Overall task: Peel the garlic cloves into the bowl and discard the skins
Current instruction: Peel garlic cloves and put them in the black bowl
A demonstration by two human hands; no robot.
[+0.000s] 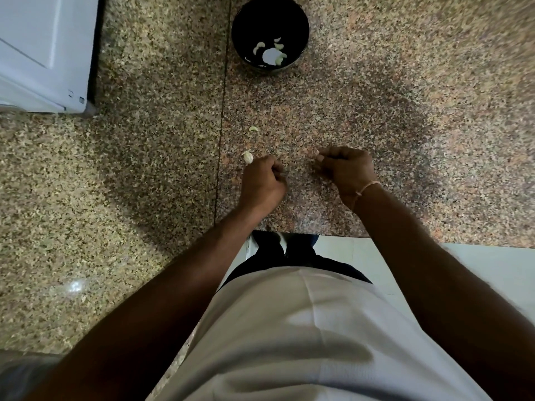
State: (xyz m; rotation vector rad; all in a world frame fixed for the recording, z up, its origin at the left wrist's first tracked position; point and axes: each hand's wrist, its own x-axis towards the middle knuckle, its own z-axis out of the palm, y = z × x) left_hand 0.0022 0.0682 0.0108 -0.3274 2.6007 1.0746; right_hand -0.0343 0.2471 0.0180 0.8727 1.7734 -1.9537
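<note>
Both your hands are sitting mid-frame on the counter (144,175): left hand (262,183) clenched beside an unpeeled clove (247,157), right hand (346,169) curled, contents unclear. Peeled cloves (275,52) are lying in the bowl (249,18), top center.

Black bowl (270,15), speckled brown-beige granite counter (144,169)

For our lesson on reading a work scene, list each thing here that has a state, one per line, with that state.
Bowl: upright on the counter, open, holding a few peeled cloves.
Peeled cloves: lying on the bowl's bottom.
Near clove: on the counter by the left hand, seemingly unpeeled.
Far clove: loose on the counter.
Left hand: fingers curled; contents hidden.
Right hand: fingers curled, fingertips pinched together; anything held is too small to tell.
</note>
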